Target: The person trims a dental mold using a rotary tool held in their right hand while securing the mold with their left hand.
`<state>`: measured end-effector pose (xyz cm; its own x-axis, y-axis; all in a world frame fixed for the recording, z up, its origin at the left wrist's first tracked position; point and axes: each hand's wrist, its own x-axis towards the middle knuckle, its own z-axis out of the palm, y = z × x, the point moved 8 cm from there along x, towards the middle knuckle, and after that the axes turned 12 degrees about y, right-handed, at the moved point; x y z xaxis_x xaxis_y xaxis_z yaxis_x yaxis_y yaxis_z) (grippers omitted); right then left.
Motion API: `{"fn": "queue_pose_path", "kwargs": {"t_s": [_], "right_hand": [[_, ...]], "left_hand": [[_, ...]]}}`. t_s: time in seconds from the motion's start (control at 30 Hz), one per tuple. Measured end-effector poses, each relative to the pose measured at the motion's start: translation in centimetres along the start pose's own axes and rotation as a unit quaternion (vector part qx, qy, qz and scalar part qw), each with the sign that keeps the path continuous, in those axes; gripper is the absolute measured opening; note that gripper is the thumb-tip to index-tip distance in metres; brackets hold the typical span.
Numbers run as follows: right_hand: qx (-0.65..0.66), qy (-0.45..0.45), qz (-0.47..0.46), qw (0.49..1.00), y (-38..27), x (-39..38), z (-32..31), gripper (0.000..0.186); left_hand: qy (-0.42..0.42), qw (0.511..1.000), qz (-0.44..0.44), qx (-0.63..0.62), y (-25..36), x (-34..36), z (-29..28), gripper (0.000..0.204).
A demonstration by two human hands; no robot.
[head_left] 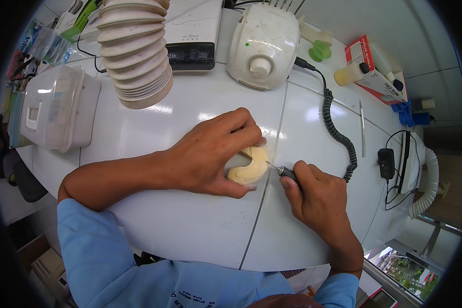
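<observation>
A pale yellow, horseshoe-shaped plaster dental model [251,171] rests on the white tiled bench. My left hand [203,154] grips it from the left, with fingers at its far end and the thumb along its near end; part of the model is hidden under the hand. Between thumb and fingers, my right hand [318,197] holds a dark rotary handpiece [287,172] like a pen. Its thin metal bur points left at the model's outer right edge. Whether the tip touches the plaster is too small to tell.
A ribbed suction hose [136,51] hangs over the bench at far left. Behind stands a white control box [264,46] with a knob and a coiled black cord [338,131]. A lidded plastic box [61,105] sits left; a metal tool [363,128] and a carton with bottles [382,82] are right.
</observation>
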<state>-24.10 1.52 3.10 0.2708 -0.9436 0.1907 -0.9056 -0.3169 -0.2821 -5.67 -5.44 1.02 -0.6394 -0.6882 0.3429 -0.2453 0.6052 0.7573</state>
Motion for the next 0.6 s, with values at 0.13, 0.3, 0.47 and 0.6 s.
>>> {"fn": "queue_pose_path", "kwargs": {"t_s": [0.13,0.3,0.47,0.6], "right_hand": [[-0.002,-0.001,-0.009,1.0,-0.13,-0.02,0.1,0.033],[-0.005,-0.001,-0.014,1.0,-0.16,-0.09,0.04,0.032],[-0.01,0.011,-0.006,1.0,-0.12,-0.14,0.03,0.032],[-0.004,0.008,-0.022,1.0,-0.29,-0.19,-0.02,0.032]], "left_hand": [[-0.005,1.0,-0.007,0.0,0.0,-0.1,0.01,0.076],[-0.002,1.0,0.001,0.004,0.16,-0.04,0.07,0.075],[-0.001,1.0,-0.001,0.006,0.07,-0.09,0.11,0.075],[0.003,1.0,0.004,0.008,0.25,-0.06,0.02,0.073]]}}
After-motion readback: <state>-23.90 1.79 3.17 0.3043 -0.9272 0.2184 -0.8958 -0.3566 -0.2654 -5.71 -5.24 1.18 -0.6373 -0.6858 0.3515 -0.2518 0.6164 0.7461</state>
